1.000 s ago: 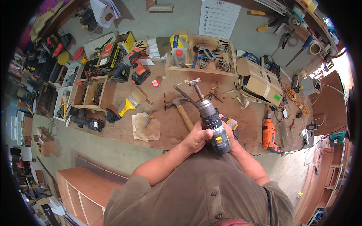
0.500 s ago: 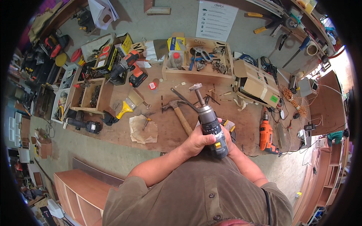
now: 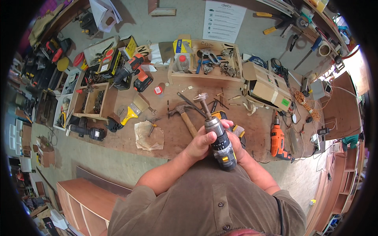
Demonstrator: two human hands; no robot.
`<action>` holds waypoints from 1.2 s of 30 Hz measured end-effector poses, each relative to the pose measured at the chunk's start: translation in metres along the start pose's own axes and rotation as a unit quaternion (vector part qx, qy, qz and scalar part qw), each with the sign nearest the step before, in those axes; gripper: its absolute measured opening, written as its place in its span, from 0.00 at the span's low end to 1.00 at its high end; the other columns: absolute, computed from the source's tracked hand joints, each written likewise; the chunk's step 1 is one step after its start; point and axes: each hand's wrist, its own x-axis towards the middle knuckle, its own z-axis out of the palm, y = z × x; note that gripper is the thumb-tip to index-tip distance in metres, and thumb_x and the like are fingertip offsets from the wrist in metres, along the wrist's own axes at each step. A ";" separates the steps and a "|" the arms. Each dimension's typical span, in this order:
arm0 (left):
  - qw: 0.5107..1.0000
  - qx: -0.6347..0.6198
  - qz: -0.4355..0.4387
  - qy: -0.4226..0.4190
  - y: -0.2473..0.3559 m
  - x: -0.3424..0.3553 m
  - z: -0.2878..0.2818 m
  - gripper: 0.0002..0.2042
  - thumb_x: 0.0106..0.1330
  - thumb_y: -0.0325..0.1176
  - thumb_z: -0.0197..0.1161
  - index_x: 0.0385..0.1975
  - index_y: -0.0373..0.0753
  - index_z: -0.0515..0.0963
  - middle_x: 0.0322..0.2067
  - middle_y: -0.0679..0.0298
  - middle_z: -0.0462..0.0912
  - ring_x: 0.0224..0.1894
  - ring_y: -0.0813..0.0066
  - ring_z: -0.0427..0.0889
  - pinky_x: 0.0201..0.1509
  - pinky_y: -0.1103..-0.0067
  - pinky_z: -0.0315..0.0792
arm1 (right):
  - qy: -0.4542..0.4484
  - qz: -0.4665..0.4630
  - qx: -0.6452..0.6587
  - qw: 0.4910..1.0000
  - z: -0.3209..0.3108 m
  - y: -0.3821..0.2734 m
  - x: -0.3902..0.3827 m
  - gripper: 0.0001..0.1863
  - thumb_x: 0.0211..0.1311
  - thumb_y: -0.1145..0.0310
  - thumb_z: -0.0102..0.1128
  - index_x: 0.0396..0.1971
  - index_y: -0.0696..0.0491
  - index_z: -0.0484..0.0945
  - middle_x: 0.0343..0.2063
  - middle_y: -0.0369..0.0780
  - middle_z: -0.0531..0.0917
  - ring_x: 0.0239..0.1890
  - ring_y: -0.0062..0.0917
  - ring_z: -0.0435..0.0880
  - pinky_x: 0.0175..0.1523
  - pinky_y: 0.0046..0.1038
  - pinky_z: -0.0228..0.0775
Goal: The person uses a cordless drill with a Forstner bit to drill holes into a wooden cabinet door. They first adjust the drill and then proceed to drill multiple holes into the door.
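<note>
A claw hammer (image 3: 189,122) lies on the brown workbench (image 3: 256,137), right of a yellow-handled paintbrush (image 3: 131,113). Farther back, 1 shallow wooden tray (image 3: 204,80) holds a red-capped bottle (image 3: 182,65) and blue-handled pliers (image 3: 198,66). A cardboard box (image 3: 271,84) stands just right of the tray; nearer the front lies an orange corded drill (image 3: 278,137). At left, a divided wooden box (image 3: 111,99) sits near a black-and-orange cordless drill (image 3: 134,70). A white sheet (image 3: 224,20) hangs above.

Head-worn fisheye, looking down, workbench (image 3: 254,131) below
</note>
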 end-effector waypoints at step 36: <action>0.998 -0.036 0.037 0.041 0.004 0.000 0.008 0.27 0.56 0.49 0.73 0.49 0.39 0.74 0.54 0.55 0.76 0.66 0.57 0.67 0.73 0.60 0.55 | 0.000 -0.070 -0.094 0.993 -0.002 0.003 -0.003 0.31 0.54 0.78 0.65 0.59 0.65 0.68 0.46 0.52 0.81 0.48 0.45 0.83 0.52 0.39 0.76</action>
